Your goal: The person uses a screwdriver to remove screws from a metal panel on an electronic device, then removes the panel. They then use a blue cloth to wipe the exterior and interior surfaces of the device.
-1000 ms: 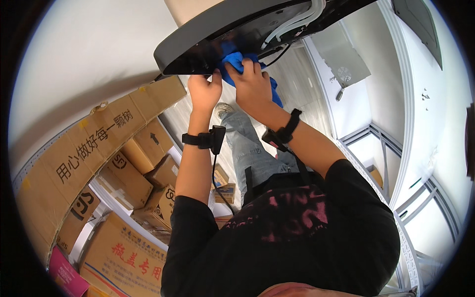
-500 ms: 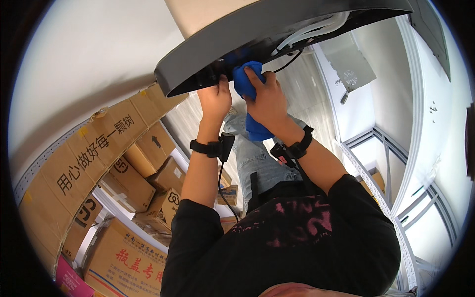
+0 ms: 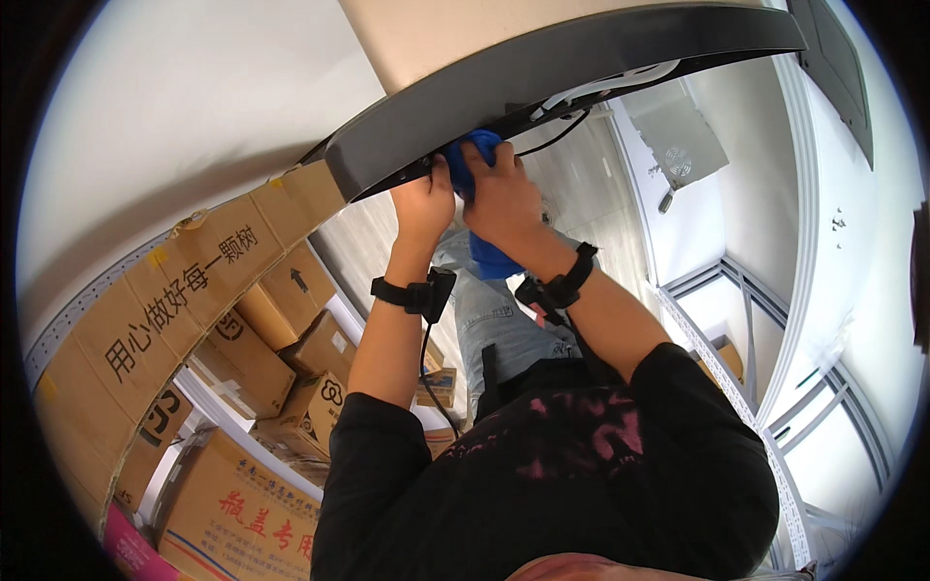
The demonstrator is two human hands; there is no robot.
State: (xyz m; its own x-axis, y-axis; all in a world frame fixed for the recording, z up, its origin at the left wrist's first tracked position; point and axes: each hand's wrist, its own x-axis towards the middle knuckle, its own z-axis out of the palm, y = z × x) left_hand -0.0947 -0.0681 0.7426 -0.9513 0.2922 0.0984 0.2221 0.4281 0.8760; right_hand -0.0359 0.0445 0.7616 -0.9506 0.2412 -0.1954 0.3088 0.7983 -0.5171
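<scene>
A large dark grey curved panel [image 3: 581, 63] with a beige upper part [image 3: 446, 34] hangs over my hands. My right hand [image 3: 506, 201] is closed around a bunched blue cloth [image 3: 472, 165], pressing it up by the panel's lower edge. The cloth's loose end drops below that hand, in front of my jeans. Close on its left, my left hand [image 3: 423, 205] is curled up against the same edge. Its thumb lies beside the cloth and most other fingers are hidden behind the rim, so what it grips cannot be made out.
A pale hose [image 3: 605, 82] and a black cable [image 3: 562, 136] run beneath the panel. Cardboard boxes [image 3: 242, 363] fill a shelf at the left, behind a long cardboard strip [image 3: 194, 281]. White framed panels stand at the right. Both wrists wear black straps, and a wire runs from the left one.
The panel's underside shows less now. My right hand and the cloth have shifted slightly left, closer to my left hand, which stays nearly in place.
</scene>
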